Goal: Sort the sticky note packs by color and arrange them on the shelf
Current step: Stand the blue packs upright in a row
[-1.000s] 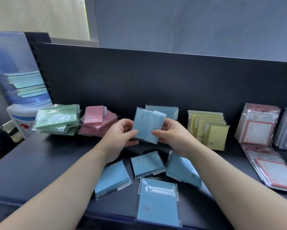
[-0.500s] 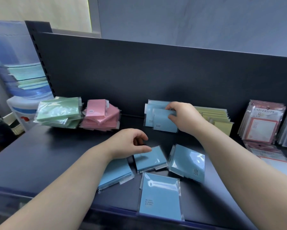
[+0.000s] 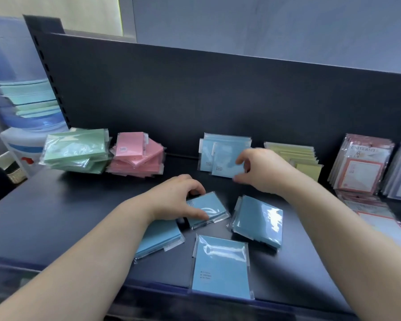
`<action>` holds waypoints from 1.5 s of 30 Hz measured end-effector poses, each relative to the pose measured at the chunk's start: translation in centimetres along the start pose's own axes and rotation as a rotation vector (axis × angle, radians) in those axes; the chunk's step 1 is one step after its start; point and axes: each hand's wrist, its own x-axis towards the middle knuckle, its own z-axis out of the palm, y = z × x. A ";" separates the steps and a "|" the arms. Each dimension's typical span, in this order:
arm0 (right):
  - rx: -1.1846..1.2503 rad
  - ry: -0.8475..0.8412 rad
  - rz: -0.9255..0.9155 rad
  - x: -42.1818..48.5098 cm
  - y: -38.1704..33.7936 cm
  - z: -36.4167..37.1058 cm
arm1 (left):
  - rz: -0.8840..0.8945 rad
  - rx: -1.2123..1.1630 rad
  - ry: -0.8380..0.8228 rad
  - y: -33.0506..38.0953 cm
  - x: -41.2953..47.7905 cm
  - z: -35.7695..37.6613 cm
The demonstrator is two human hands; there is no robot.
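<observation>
Dark shelf [image 3: 79,216]: left hand [image 3: 174,198] grips flat blue pack [image 3: 209,205]; right hand [image 3: 266,170] at leaning pack [image 3: 225,163], grip unclear.

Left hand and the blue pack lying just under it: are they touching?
Touching. The head view shows the left hand gripping the blue pack: thumb across its near edge, fingers curled over the far edge.
</observation>
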 end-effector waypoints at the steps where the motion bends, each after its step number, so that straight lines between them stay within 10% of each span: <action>1: -0.030 -0.168 -0.015 -1.0 -0.1 -0.9 | -0.014 -0.017 0.015 0.0 0.1 0.0; 4: -0.184 -0.555 -0.034 -3.6 -0.4 -2.4 | -0.055 -0.003 0.073 -0.1 0.2 0.1; 7: -0.219 -0.591 -0.022 -4.7 -0.1 -2.1 | -0.101 0.035 0.122 -0.1 0.3 0.2; 19: 0.758 -0.195 0.232 -3.1 2.0 1.2 | -0.103 0.019 0.399 -0.3 0.4 0.1; 29: 1.228 0.191 0.292 -1.1 1.9 1.4 | 0.028 0.039 0.190 1.7 0.0 -0.7; 35: 1.124 0.301 0.282 1.0 0.9 2.2 | 0.088 0.202 -0.006 1.9 0.1 0.5; 45: 0.337 0.374 0.234 1.7 1.0 3.6 | -0.153 0.155 0.329 -0.7 -0.5 -0.5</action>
